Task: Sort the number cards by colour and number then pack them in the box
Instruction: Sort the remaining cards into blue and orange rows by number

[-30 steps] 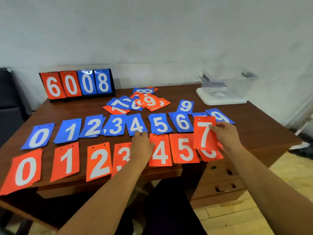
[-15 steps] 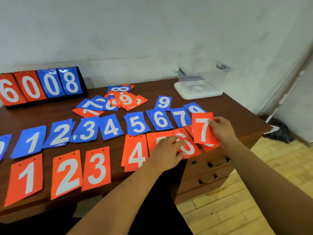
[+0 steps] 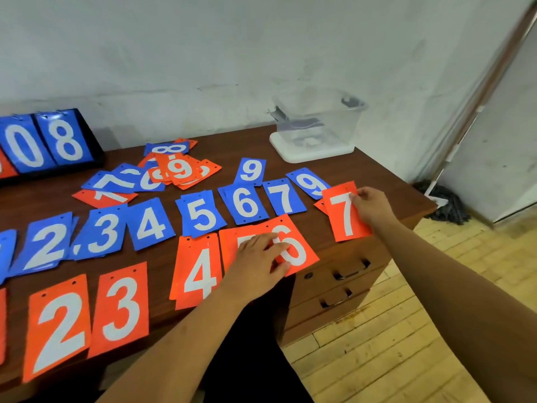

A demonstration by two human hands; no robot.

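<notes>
Blue number cards lie in a row on the wooden desk [image 3: 343, 251], among them a blue 5 [image 3: 200, 216] and a blue 7 [image 3: 283, 197]. Orange cards form the nearer row, such as the orange 3 [image 3: 120, 308] and orange 4 [image 3: 197, 274]. My left hand [image 3: 257, 264] lies flat on the orange 5, fingertips touching the orange 6 [image 3: 295, 248]. My right hand [image 3: 370, 206] pinches the orange 7 [image 3: 344, 213] at the desk's right end. An unsorted pile [image 3: 177, 170] lies behind the rows. The clear box [image 3: 316, 123] stands at the back right.
A black flip scoreboard [image 3: 52, 144] showing blue 0 and 8 stands at the back left against the wall. Desk drawers [image 3: 345, 274] face me below the right edge. A dark rag [image 3: 447, 205] lies on the wooden floor at the right.
My left hand went from the orange 3 to the orange 5 and 6. My right hand carried the orange 7 further right, off the 6. The view swung right.
</notes>
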